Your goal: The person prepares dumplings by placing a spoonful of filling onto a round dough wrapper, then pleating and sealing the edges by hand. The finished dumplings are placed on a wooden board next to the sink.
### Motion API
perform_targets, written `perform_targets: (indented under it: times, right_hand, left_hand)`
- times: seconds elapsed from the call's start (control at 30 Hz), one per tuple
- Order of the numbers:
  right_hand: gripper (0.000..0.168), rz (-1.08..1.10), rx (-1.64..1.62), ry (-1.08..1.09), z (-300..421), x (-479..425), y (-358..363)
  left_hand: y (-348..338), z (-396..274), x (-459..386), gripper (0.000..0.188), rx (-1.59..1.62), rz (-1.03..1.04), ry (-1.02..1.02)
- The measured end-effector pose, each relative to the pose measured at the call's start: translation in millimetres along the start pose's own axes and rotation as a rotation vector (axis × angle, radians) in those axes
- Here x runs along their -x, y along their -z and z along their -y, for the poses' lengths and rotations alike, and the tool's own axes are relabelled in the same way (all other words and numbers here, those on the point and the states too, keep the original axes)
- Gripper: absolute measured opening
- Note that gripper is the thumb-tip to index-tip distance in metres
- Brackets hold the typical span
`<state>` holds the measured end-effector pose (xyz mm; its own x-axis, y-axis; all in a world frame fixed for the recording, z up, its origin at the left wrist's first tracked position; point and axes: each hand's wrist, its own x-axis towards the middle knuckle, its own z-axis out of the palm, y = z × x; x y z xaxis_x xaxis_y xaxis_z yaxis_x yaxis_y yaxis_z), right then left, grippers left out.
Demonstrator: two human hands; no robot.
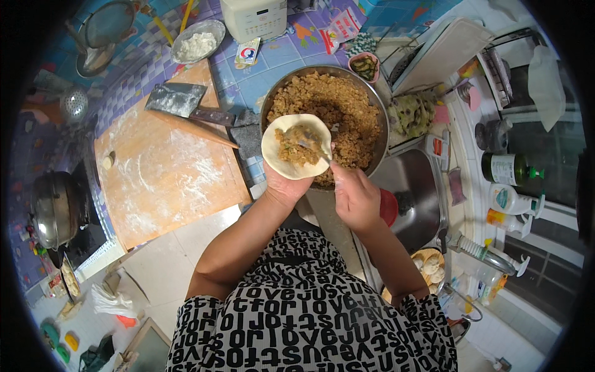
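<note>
My left hand (289,186) holds a round dough wrapper (274,156) from below, with a heap of minced filling (290,153) on it. In my right hand (355,197) is the handle of a metal spoon (324,158), whose bowl rests in that filling. Just beyond and partly under both hands stands a large steel bowl (383,125) full of brown minced filling (307,90). To the left lies a floured wooden board (158,172) with a small dough piece (108,162) near its left edge. A cleaver (176,100) rests at the board's far side.
A bowl of flour (199,45) and a white appliance (254,21) stand at the back. Right of the steel bowl is a sink (413,186) with a red bowl (388,208) at its near left. Shaped dough pieces (431,267) sit on a tray beside my right forearm. A lidded pan (56,209) stands far left.
</note>
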<state>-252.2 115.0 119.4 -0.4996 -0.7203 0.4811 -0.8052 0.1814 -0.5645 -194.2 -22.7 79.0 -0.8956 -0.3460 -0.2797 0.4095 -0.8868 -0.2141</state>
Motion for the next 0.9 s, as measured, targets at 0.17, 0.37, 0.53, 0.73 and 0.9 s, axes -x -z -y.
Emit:
perform_targets:
  times: [0.17,0.37,0.53,0.73,0.9]
  right_hand:
    - [0.033,0.108,0.127,0.090,-1,-2,1]
    - [0.032,0.102,0.113,0.143,6,-29,21]
    - [0.030,0.257,0.265,0.234,-6,-27,28]
    - [0.032,0.395,0.357,0.296,-5,-50,71]
    - [0.033,0.341,0.336,0.556,-14,-42,58]
  left_hand:
    - [-6,-1,-3,0.043,-0.072,0.022,0.004]
    - [-4,-2,-1,0.043,-0.133,-0.100,0.005]
    - [6,-8,-2,0.044,-0.105,-0.107,0.014]
    - [-12,-10,9,0.044,-0.130,-0.081,0.039]
    - [-15,-6,9,0.045,-0.051,0.027,0.111]
